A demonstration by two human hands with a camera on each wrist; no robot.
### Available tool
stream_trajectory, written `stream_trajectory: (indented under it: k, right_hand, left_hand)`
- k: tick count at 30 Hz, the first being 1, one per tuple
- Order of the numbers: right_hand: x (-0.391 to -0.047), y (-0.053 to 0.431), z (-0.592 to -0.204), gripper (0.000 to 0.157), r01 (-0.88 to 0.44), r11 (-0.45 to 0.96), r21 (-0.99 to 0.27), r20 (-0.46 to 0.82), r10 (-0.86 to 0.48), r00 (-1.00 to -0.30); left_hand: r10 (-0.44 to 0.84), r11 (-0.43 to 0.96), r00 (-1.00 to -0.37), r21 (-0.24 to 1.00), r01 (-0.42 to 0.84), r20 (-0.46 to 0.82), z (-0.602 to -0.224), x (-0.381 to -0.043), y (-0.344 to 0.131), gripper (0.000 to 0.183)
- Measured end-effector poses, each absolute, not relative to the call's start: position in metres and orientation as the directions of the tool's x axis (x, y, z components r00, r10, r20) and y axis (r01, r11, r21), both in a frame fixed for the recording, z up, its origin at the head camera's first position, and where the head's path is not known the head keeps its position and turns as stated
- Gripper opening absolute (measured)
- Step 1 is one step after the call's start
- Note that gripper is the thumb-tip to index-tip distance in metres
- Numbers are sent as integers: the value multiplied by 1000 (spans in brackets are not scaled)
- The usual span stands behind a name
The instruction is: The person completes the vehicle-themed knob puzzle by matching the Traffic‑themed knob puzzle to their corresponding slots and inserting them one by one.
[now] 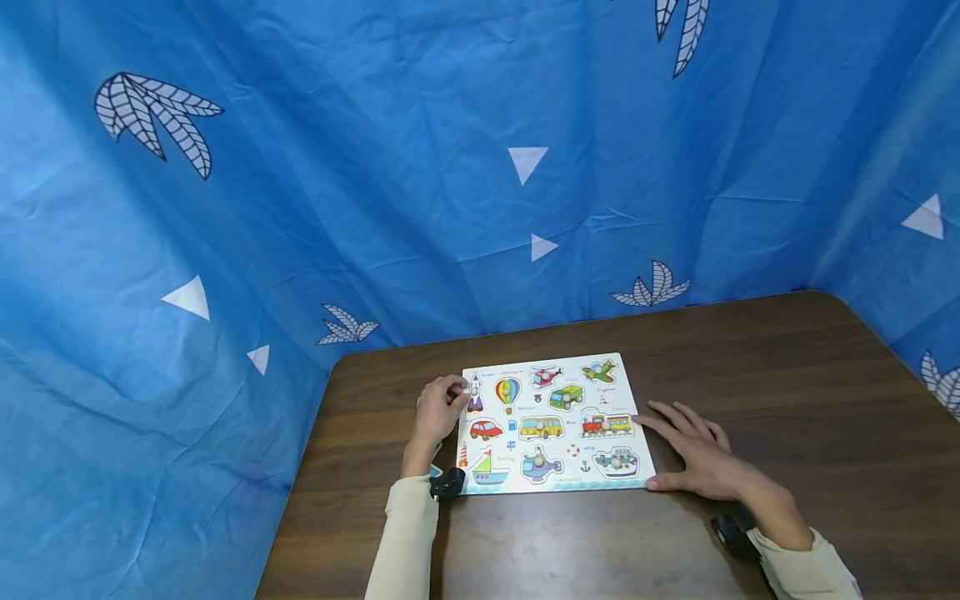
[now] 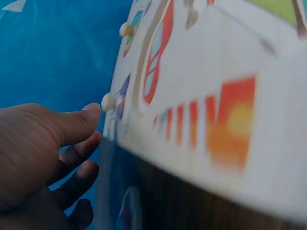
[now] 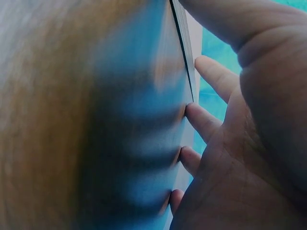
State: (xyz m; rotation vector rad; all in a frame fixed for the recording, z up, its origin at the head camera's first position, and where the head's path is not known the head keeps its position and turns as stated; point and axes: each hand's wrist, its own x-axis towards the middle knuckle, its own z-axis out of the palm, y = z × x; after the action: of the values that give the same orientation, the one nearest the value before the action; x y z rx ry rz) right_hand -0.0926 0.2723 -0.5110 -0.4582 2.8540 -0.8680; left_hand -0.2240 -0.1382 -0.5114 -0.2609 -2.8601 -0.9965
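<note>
A white wooden peg puzzle board [image 1: 573,493] with vehicle pieces lies flat on the table. My left hand [image 1: 437,412] is at its upper left, fingers bent, beside the rocket piece [image 1: 475,394]. In the left wrist view the thumb [image 2: 88,117] comes close to the rocket's round wooden knob [image 2: 109,102]; the knob is not between the fingers. My right hand [image 1: 697,458] lies with spread fingers at the board's right edge, thumb at the lower right corner and index finger near the train piece [image 1: 607,425]. Its other fingertips [image 3: 192,110] rest on the table.
The brown wooden table [image 1: 570,550] extends around the board on all sides. Behind it and to the left hangs a blue curtain [image 1: 450,167] with white leaves and triangles. Black straps with cameras [image 1: 447,483] sit on both wrists.
</note>
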Motion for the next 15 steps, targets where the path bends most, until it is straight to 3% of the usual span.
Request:
stream_trajectory:
  k: [15]
  right_hand:
    - [-94, 275, -512, 91, -244, 790, -563, -36, -318, -947]
  left_hand:
    - [66, 782, -994, 614, 107, 89, -499, -195, -191, 15]
